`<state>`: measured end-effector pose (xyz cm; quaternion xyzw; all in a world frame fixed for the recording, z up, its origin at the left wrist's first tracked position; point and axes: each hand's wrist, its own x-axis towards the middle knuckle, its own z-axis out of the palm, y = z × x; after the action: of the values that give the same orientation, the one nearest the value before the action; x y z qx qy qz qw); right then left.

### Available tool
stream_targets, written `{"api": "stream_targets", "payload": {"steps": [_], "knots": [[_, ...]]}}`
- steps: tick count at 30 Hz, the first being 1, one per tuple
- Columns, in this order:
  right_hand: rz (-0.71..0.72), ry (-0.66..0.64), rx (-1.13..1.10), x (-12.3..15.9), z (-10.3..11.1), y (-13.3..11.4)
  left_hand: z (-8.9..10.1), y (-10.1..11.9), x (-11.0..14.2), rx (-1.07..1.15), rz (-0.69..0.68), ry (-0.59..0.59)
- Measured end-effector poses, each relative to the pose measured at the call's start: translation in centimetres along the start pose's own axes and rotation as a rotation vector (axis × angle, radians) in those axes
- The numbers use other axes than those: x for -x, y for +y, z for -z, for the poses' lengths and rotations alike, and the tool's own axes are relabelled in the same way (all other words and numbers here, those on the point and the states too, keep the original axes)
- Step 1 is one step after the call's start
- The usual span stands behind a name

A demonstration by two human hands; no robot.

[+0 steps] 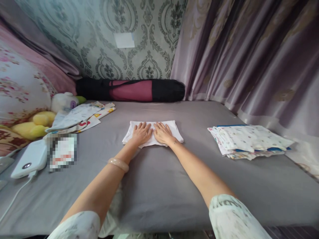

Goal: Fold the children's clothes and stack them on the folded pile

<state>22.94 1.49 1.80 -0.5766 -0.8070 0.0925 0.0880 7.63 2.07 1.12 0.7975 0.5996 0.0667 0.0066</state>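
Observation:
A folded white cloth (pixel 177 133), perhaps a small garment, lies flat on the grey sheet (pixel 159 179) in the middle of the view. My left hand (pixel 142 133) presses flat on its left half, fingers stretched forward. On the right half rests my right hand (pixel 162 132), also flat, with its fingers extended. The two hands are side by side with a narrow gap between them. Parts of the cloth under the palms are hidden.
To the right sits a stack of folded printed cloths (pixel 251 138). At the left lie loose printed cloths (pixel 77 116), yellow plush toys (pixel 30 127) and a white power bank (pixel 31 158) with a cable. A black and maroon roll bag (pixel 131 90) lies along the wall.

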Motion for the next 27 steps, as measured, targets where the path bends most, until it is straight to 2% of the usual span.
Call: {"api": "stream_targets", "payload": {"steps": [5, 11, 16, 20, 23, 27], "knots": [[-0.085, 0.024, 0.025, -0.3, 0.3, 1.3, 0.1, -1.8, -0.7, -0.066, 0.067, 0.016], [-0.196, 0.060, 0.075, 0.2, 0.6, 4.1, 0.5, -3.0, -0.2, 0.013, 0.192, -0.054], [-0.210, 0.059, 0.045, 0.6, 0.3, 4.8, 0.2, -2.9, 0.1, 0.006, 0.185, -0.019], [-0.212, 0.039, 0.033, 0.4, 0.5, 4.7, 0.7, -3.1, 0.0, 0.038, 0.185, -0.067], [-0.196, -0.003, 0.018, 0.4, 1.4, 5.0, 1.6, -3.7, 0.6, 0.036, 0.188, -0.058], [-0.184, 0.028, 0.067, 0.8, 1.8, 5.7, 1.9, -5.1, 2.3, 0.042, 0.162, -0.053]]}}
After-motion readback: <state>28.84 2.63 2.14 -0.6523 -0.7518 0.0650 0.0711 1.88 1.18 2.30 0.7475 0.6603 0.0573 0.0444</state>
